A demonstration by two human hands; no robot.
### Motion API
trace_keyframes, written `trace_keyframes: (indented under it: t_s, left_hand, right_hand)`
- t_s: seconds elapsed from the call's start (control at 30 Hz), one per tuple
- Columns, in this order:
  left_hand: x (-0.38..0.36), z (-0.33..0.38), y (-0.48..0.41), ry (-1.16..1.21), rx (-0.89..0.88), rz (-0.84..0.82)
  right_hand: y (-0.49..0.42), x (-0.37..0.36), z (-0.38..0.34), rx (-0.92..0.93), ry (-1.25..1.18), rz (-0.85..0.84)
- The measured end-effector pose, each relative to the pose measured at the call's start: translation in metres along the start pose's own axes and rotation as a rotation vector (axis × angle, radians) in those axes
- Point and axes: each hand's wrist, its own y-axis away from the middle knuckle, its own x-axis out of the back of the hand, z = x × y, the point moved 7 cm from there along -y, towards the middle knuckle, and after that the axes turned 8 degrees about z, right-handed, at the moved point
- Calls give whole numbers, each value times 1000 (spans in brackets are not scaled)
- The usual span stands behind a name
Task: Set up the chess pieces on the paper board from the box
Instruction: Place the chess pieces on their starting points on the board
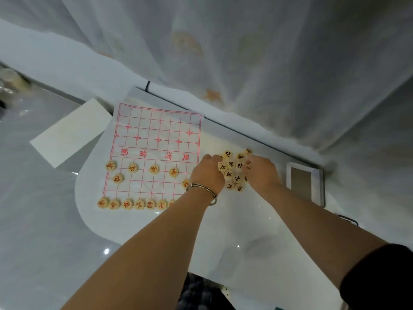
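The paper board (154, 135) with a red grid lies flat on the table. Red-marked wooden chess pieces (132, 168) stand on its near rows, with a full line (127, 203) along the near edge. A pile of dark-marked pieces (234, 172) lies just right of the board. My left hand (206, 175), a bangle on its wrist, rests its fingertips on the pile's left side with the thumb spread away. My right hand (262, 174) is at the pile's right side, its fingertips pinching one piece (248, 164). The open box (301, 182) sits further right.
A white sheet or lid (71, 133) lies left of the board. A sheer curtain (245, 63) hangs over the far table edge behind the board and pile. The glossy grey tabletop (40, 220) stretches to the left and front.
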Motion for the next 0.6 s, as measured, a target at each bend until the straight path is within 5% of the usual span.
trace_keyframes:
  t_s: [0.27, 0.6]
  left_hand:
    - [-3, -21, -29, -87, -105, 80]
    - [-10, -17, -44, -274, -237, 47]
  right_hand:
    - [-27, -21, -5, 37, 274, 0]
    - [-29, -17, -22, 376, 152, 41]
